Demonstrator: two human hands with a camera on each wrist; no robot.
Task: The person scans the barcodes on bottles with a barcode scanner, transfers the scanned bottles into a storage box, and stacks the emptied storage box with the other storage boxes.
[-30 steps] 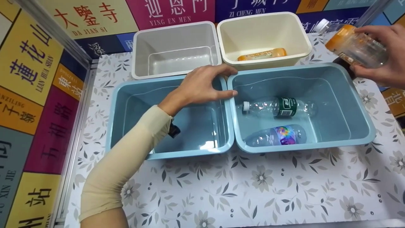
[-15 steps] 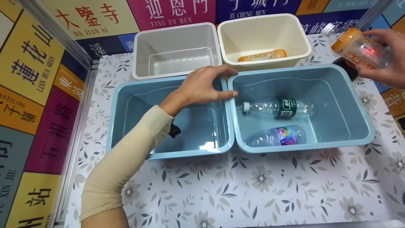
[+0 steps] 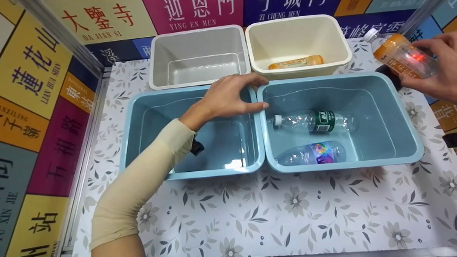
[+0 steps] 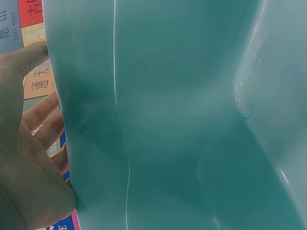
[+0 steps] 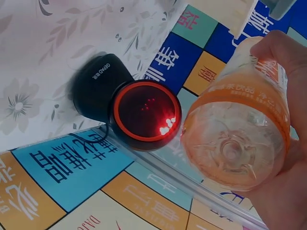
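Note:
At the right edge of the head view my right hand grips a clear plastic bottle with an orange label and white cap, tilted cap-up to the left. A red glow shows on its side. Close by is a black barcode scanner, its round face lit red, facing the bottle in the right wrist view. My left hand rests where the left blue bin meets the right blue bin, thumb stretched over the rims. In the right bin lie a green-labelled bottle and a purple-labelled bottle.
Behind stand a grey bin and a cream bin, the latter with an orange-labelled bottle lying inside. A flower-patterned tablecloth covers the table. Printed panels wall the back and left.
The bottle in my right hand has shifted slightly right and turned a little, and a red glow has appeared on it. My left hand has stayed put.

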